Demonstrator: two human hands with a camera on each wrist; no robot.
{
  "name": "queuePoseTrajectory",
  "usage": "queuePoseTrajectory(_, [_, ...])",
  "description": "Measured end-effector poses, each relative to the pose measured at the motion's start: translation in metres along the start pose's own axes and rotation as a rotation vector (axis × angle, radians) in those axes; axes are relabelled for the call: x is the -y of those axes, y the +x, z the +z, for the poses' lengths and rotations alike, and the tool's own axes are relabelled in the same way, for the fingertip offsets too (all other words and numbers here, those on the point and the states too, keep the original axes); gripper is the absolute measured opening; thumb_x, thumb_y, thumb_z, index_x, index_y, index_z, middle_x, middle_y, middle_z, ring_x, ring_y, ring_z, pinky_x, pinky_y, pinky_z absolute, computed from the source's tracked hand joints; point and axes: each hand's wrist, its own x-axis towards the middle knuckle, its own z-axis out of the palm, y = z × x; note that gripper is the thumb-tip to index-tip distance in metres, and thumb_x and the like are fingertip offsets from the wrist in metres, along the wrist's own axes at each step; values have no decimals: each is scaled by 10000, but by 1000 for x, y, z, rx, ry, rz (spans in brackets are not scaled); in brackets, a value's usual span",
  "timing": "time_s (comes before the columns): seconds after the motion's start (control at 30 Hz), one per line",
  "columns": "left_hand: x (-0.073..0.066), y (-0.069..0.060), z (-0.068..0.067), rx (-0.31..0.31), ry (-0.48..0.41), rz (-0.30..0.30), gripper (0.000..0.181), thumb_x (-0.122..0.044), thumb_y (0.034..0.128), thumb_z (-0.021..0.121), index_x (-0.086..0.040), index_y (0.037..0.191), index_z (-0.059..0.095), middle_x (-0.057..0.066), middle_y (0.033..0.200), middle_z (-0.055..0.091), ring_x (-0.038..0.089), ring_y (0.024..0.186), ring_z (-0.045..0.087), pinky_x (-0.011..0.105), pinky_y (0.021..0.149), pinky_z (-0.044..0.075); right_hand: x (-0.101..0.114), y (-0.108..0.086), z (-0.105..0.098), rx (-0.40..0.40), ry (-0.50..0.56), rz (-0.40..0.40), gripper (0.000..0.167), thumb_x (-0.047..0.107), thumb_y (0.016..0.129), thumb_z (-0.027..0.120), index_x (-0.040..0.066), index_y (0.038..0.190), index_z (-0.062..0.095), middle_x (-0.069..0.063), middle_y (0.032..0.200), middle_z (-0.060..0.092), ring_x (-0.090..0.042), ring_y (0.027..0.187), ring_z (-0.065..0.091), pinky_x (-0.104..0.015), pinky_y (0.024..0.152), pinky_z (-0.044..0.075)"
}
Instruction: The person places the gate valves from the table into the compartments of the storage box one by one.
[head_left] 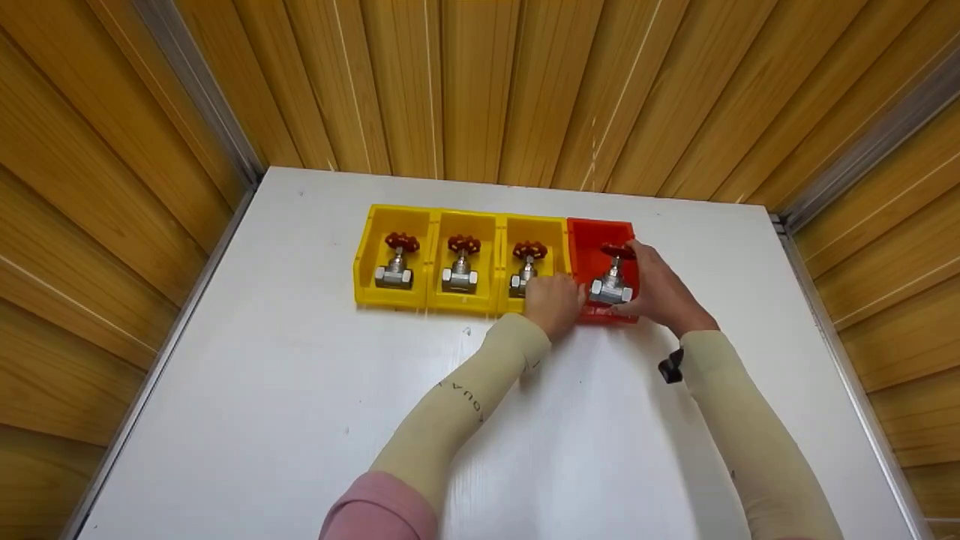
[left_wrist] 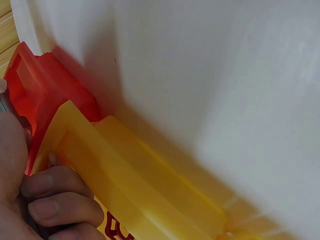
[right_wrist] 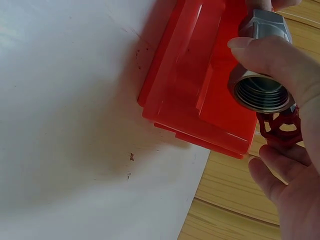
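Inside or just over the red bin [head_left: 600, 229] is a gate valve [head_left: 611, 289] with a steel body and red handwheel. My right hand [head_left: 664, 296] grips it, the thumb [right_wrist: 265, 52] across the body and fingertips by the handwheel [right_wrist: 280, 127]. At the valve's other end are the fingertips of my left hand [head_left: 553, 304], seemingly pinching it; the exact contact is partly hidden. The left hand's other fingers [left_wrist: 62, 205] curl over the adjoining yellow bin [left_wrist: 125, 165]. A second valve [head_left: 527, 262] in that bin is partly covered by this hand.
Two more yellow bins continue the row leftward, holding a left valve [head_left: 397, 262] and a middle valve [head_left: 461, 264] with handwheels up. The row stands on a white table [head_left: 300, 375]. Wood-patterned walls [head_left: 480, 90] enclose the back and sides.
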Motion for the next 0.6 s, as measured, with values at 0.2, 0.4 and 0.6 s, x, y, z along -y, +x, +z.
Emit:
queuePoseTrajectory(0.2, [0, 1, 1, 17, 10, 3, 535, -521, 1023, 261, -212, 645, 480, -73, 594, 453, 90, 487, 418, 265, 411, 290, 0, 4, 1, 7, 5, 12, 1124, 167, 664, 894, 110, 1510, 157, -131, 1508, 301, -331, 1373, 327, -551, 1092, 335])
queuePoseTrajectory(0.4, [0, 1, 2, 14, 3, 5, 531, -519, 1024, 263, -217, 678, 531, -82, 639, 529, 89, 517, 474, 265, 436, 335, 2, 6, -1, 25, 9, 35, 1145, 184, 657, 900, 117, 1517, 146, -131, 1518, 293, -332, 1387, 311, -550, 1090, 336])
queuePoseTrajectory(0.6, [0, 1, 0, 19, -10, 3, 529, -526, 1021, 267, -212, 671, 510, -80, 641, 528, 90, 517, 473, 264, 435, 323, 4, 11, -1, 43, 19, 56, 1168, 179, 664, 896, 134, 1532, 117, -128, 1538, 267, -336, 1402, 290, -555, 1084, 338])
